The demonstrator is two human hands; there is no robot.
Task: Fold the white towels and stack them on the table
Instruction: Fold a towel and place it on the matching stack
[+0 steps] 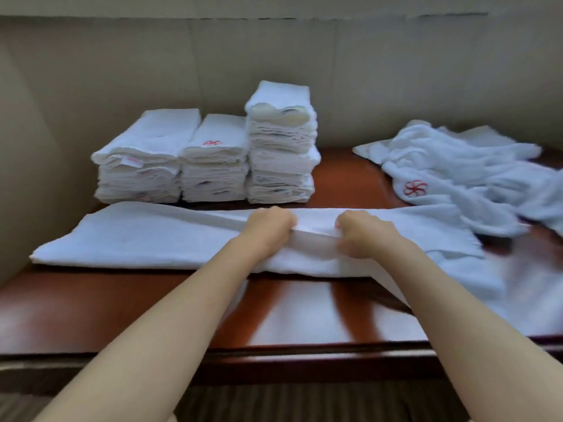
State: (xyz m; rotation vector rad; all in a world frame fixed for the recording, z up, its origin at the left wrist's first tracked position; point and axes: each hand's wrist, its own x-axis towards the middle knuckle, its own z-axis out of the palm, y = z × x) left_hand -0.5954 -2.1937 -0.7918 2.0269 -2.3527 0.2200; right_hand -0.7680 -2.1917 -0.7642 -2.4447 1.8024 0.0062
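A long white towel [137, 239] lies folded lengthwise across the middle of the dark red wooden table [91, 309]. My left hand [268, 229] and my right hand [362, 236] sit close together at its centre, each with fingers curled round the towel's upper layer. Behind the towel stand three stacks of folded white towels: a left stack [140, 159], a middle stack [214, 159] with a red logo on top, and a taller right stack [281, 147].
A loose heap of unfolded white towels [463, 172], one showing a red logo, covers the table's back right. A beige wall runs behind the table and along the left. The table's front edge lies near my forearms.
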